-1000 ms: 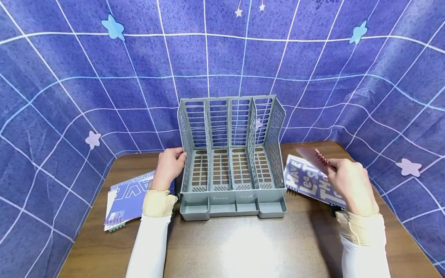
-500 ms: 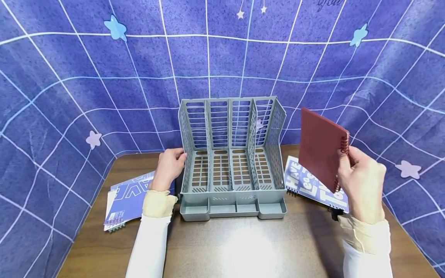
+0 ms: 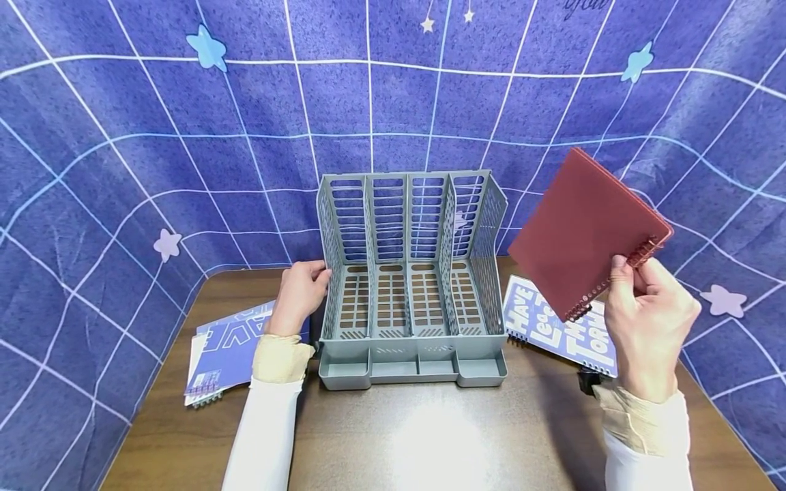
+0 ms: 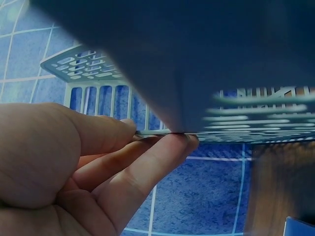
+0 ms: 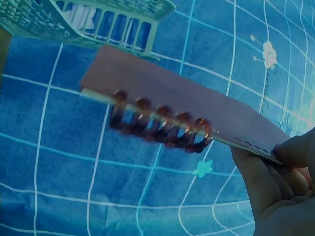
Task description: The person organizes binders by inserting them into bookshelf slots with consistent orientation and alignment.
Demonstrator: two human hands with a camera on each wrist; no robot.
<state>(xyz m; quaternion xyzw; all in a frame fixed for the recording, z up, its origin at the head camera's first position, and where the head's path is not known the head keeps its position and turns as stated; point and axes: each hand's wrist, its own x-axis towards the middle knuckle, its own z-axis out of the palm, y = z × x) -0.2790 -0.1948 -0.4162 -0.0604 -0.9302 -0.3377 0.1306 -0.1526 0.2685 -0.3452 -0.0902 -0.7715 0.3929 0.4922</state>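
Observation:
A grey file organizer (image 3: 388,354) with upright slotted dividers and small front trays stands mid-table. My left hand (image 3: 301,290) pinches the edge of its left side wall between thumb and fingers, as the left wrist view shows up close with the fingers (image 4: 147,172) behind the panel. In my right hand (image 3: 647,327) is a dark red spiral notebook (image 3: 589,228), pinched at its bound edge and raised in the air right of the organizer. Its copper-coloured coils (image 5: 162,120) show in the right wrist view. Below it lies a notebook with white lettering (image 3: 546,327), partly hidden.
Blue and white spiral notebooks (image 3: 230,348) lie overlapping on the table's left, partly behind my left forearm. A small black object (image 3: 589,380) is by my right wrist. A blue grid-patterned cloth (image 3: 393,102) hangs behind the wooden table (image 3: 368,436).
My right hand has lifted the red notebook up off the right side and turned it so its cover faces the head camera. The left hand stays at the organizer's side wall.

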